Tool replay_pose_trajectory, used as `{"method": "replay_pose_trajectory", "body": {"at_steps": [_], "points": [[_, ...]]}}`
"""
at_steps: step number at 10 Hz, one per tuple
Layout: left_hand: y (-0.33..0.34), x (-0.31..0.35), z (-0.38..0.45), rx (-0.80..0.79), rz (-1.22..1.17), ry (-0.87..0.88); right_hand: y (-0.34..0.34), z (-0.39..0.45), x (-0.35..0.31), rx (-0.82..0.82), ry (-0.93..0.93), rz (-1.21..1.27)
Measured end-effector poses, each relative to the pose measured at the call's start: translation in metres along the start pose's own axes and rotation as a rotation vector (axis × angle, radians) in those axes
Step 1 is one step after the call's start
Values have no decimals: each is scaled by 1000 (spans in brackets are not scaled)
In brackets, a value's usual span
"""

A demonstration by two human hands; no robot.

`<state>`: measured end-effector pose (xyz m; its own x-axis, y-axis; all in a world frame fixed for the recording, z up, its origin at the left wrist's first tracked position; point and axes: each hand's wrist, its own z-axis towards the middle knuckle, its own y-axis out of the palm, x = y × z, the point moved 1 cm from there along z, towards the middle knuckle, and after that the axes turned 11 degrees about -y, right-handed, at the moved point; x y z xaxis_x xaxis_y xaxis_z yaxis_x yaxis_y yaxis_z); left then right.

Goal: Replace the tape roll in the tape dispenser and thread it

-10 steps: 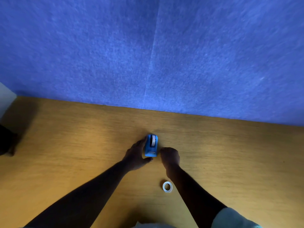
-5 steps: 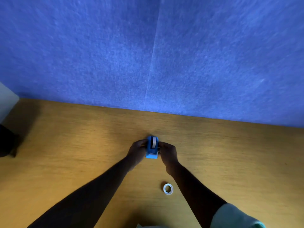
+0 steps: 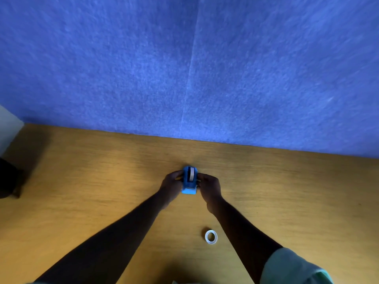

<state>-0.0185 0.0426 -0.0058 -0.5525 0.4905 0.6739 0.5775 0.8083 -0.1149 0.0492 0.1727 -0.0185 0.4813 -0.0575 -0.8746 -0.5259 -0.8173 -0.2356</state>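
A small blue tape dispenser (image 3: 189,186) stands on the wooden table (image 3: 92,191), its cutter end toward me. A pale tape roll (image 3: 192,173) sits in its top slot. My left hand (image 3: 171,184) grips the dispenser's left side and my right hand (image 3: 209,186) grips its right side, fingers curled against the blue body. A second roll, a white tape ring (image 3: 211,236), lies flat on the table nearer to me, just left of my right forearm.
A blue felt wall (image 3: 188,68) rises along the table's far edge, close behind the dispenser. A dark object (image 3: 8,179) sits at the table's left edge. Bare wood stretches to the left and right of my hands.
My right hand has moved left from the dispenser's near corner onto its right side. Now both hands clasp it, and it has shifted slightly away from me.
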Motion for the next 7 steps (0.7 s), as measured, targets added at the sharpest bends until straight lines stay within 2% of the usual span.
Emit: {"method": "replay_pose_trajectory", "body": {"at_steps": [3, 4, 5, 7], "points": [[0, -1, -8, -8, 34, 29, -5, -3, -1, -67, -7, 15], [-1, -2, -14, 33, 122, 55, -10, -9, -2, -86, -48, -31], [-6, -5, -24, 130, 337, 99, -15, -19, -6, -91, -144, -197], [-18, -22, -33, 273, 800, 191, -28, -33, -9, -193, -309, -708]]}}
